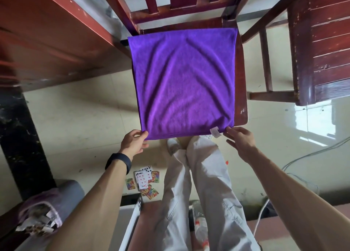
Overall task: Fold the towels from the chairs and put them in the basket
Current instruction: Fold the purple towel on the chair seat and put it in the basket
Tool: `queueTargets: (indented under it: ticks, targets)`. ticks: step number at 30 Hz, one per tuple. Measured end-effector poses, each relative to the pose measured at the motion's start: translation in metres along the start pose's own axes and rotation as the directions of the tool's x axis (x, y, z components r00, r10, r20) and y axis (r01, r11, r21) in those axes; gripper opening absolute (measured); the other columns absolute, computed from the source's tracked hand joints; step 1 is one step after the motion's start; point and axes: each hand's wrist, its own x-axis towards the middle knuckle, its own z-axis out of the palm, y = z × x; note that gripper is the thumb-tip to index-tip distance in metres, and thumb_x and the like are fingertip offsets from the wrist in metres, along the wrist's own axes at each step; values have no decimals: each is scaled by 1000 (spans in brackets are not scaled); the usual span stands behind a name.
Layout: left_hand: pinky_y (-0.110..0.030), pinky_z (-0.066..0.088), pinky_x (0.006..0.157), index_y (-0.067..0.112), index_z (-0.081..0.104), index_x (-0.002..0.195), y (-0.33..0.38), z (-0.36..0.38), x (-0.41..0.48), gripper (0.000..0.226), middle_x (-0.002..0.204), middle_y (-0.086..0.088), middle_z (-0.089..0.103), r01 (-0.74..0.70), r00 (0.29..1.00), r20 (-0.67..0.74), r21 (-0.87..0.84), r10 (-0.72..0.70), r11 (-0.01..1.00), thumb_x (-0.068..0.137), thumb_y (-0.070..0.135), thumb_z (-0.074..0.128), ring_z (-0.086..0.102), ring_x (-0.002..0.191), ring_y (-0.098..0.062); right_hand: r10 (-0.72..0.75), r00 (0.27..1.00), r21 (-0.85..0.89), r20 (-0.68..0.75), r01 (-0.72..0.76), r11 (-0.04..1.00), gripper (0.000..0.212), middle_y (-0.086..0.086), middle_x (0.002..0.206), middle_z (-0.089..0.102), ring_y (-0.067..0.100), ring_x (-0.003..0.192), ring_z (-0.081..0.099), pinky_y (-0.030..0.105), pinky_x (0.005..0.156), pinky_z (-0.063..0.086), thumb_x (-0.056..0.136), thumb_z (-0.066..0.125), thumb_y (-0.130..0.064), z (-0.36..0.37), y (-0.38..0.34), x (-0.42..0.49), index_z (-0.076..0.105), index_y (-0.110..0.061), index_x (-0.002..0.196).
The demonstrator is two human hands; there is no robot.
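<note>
Pinches near-left corner of towel (182,80) with left grip (132,142); touches near-right corner with right grip (240,142), hold unclear. Has it spread flat on chair (241,76), long axis running away from body, tag (215,132) nearest
</note>
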Motion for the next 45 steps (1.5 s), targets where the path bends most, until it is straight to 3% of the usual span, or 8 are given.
queueTargets:
  ticks: [3,7,14,21,29,39,42,45]
  targets:
    - [-25,47,64,22,60,92,2,1,-4,15,96,-4,75,5,1000,-19,6,-5,1000,93,35,66,70,69,-16,-38,998,-68,-49,34,997,14,6,90,63,21,91,59,41,87,50,90,73,-17,1,-2,0,64,-15,79]
    - [-27,48,68,19,59,93,4,-1,-3,13,96,-8,74,-11,999,-43,-18,10,1000,94,31,66,68,69,-16,-35,999,-82,14,36,996,12,5,93,65,19,93,59,42,93,51,88,73,-16,1,-2,5,65,-17,79]
    - [-33,50,80,18,61,99,2,-5,-3,16,95,-6,74,1,1000,-9,-31,-2,1000,94,32,66,70,79,-21,-119,993,-166,-1,117,979,14,3,77,71,15,71,69,33,69,54,89,73,-22,-2,7,7,64,-16,80]
    - [-17,51,56,14,70,90,13,-19,-24,9,87,-8,75,-5,1000,21,-103,7,995,87,20,75,62,60,-10,-89,996,-7,-26,89,996,10,13,78,71,17,70,69,23,69,58,89,74,-10,-19,-1,-14,70,-6,81]
    - [-17,42,48,11,75,90,49,-65,-95,14,75,-5,76,-135,990,4,-190,138,973,82,22,80,46,46,-5,-115,993,107,7,114,988,5,14,80,68,17,71,65,19,70,59,89,71,-2,-47,-62,-94,69,2,92]
    - [-15,29,38,6,65,69,104,-73,-176,16,50,0,62,-249,968,-117,-319,223,914,84,3,69,40,32,-6,-198,980,21,-29,199,980,9,13,74,63,17,63,60,16,52,55,90,64,5,-65,-123,-173,66,3,98]
    - [-16,29,39,12,62,74,115,-77,-200,19,42,6,57,-241,970,-106,-367,217,899,88,0,60,38,30,-4,-218,974,-7,-65,218,976,11,11,69,63,14,59,60,18,54,56,86,62,8,-69,-140,-193,67,3,95]
    - [-15,36,45,13,71,94,129,-92,-235,21,48,8,56,-245,965,-9,-391,262,887,97,2,53,41,37,-1,-301,947,-7,-113,302,953,22,6,63,63,11,51,61,25,57,59,82,61,10,-76,-163,-223,60,-3,99]
